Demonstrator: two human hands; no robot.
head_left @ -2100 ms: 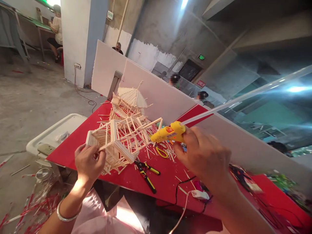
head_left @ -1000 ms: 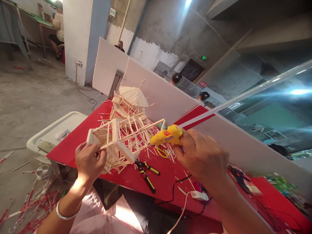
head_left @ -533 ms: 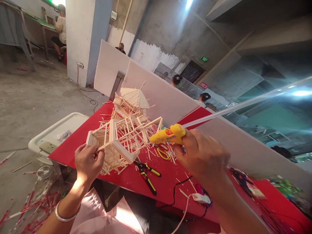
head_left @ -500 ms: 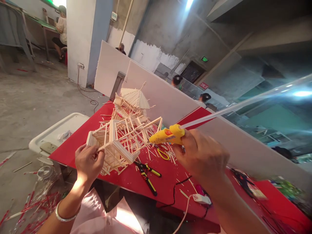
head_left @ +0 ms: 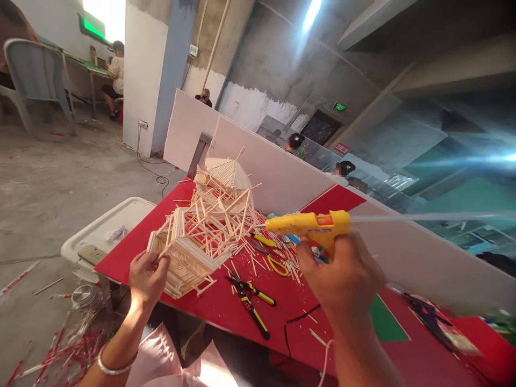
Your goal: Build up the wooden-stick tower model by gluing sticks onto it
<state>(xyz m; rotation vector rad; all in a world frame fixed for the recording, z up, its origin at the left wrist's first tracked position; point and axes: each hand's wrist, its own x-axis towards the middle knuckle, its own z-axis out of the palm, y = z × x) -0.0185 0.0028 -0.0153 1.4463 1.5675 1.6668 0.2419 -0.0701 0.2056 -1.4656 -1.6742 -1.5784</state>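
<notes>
My left hand (head_left: pixel 147 276) pinches the near edge of a wooden stick frame model (head_left: pixel 199 236) that rests tilted on the red table (head_left: pixel 133 239). My right hand (head_left: pixel 342 274) grips a yellow glue gun (head_left: pixel 310 224) with a long clear glue stick out the back. Its nozzle points left and hangs a short way right of the model, not touching it. A second stick model with a roof (head_left: pixel 223 174) stands behind the first.
Black-and-yellow pliers (head_left: pixel 252 301), yellow scissors (head_left: pixel 274 260) and loose sticks lie on the table. White divider boards (head_left: pixel 278 174) stand behind. A white tray (head_left: pixel 107 226) sits at the table's left end. Other people sit beyond the boards and at a far table.
The glue gun has pulled back to the right, away from the model, and now lies level. My left hand has tipped the model lower toward the table. The view shifted a little.
</notes>
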